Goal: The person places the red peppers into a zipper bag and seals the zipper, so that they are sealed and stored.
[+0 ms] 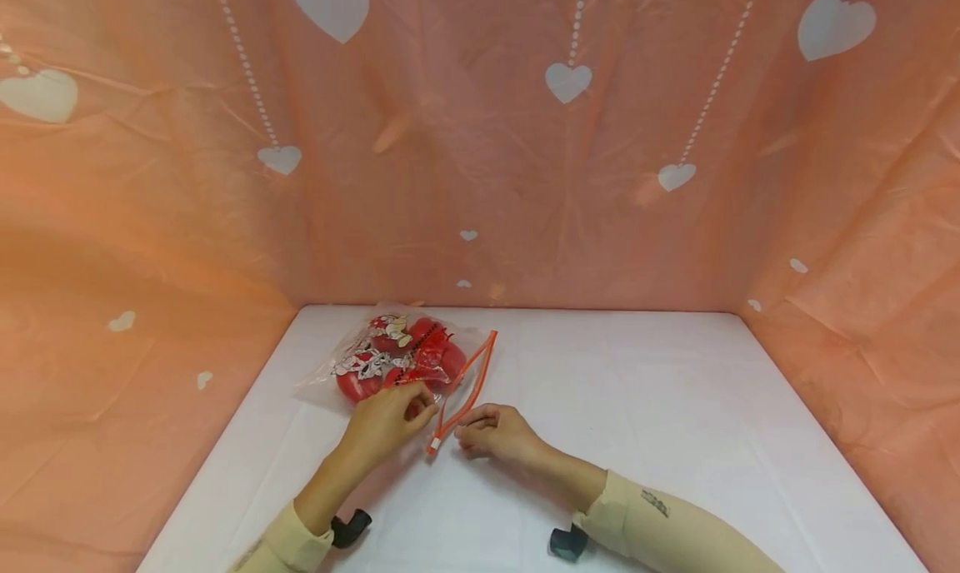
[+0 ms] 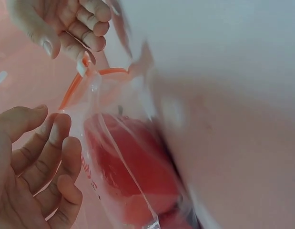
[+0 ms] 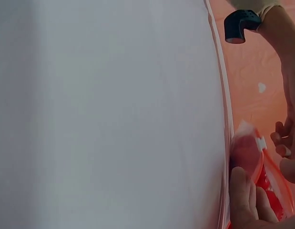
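A clear plastic slider bag (image 1: 390,361) printed with cartoon figures lies at the table's back left. Rounded red things (image 2: 133,162) fill it; a dark stem shows on one, but the kind is unclear. An orange zip strip (image 1: 480,381) lines its parted mouth, with a white slider (image 1: 436,444) at the near end. My left hand (image 1: 390,419) is over the near side of the bag, thumb and fingers apart beside the strip. My right hand (image 1: 502,435), fingers loosely bent, is just right of the strip. Neither hand visibly grips the bag.
A white table (image 1: 637,406) carries the bag. Peach curtains (image 1: 487,181) with white hearts surround its back and sides. Dark wrist-worn devices (image 1: 568,544) protrude below both forearms, close to the tabletop.
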The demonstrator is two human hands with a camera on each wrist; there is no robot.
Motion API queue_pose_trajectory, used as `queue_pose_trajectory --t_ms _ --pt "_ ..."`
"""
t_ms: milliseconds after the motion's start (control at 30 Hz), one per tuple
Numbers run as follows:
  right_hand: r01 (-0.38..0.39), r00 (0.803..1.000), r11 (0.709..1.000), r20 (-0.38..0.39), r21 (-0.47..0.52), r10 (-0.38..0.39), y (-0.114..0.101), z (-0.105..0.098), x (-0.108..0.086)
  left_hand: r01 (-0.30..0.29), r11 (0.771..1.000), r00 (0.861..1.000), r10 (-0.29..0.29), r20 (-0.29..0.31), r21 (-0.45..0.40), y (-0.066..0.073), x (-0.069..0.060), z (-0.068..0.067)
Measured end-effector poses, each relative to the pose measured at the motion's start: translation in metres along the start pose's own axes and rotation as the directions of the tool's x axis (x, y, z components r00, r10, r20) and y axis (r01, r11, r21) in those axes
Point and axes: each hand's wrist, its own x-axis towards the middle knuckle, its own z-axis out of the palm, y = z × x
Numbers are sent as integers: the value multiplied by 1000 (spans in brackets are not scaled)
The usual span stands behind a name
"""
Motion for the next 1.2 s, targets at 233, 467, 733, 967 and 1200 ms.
queue_pose_trajectory --t_ms 233,467,733,967,1200 --pt "-29 999 1000 46 7 29 -1 7 -6 -36 999 999 36 6 7 -1 -11 0" --pt "-31 998 1000 56 -6 31 0 13 -6 -80 997 997 80 17 3 -5 -17 0" --pt "-36 997 999 67 25 34 2 17 -3 -98 995 995 97 37 2 -5 -21 0" --pt "-24 998 999 52 35 22 3 18 0 -70 997 994 72 85 -23 -6 -25 -1" --pt "-43 997 997 65 59 40 7 19 4 -80 996 990 83 112 -34 -8 -29 -1"
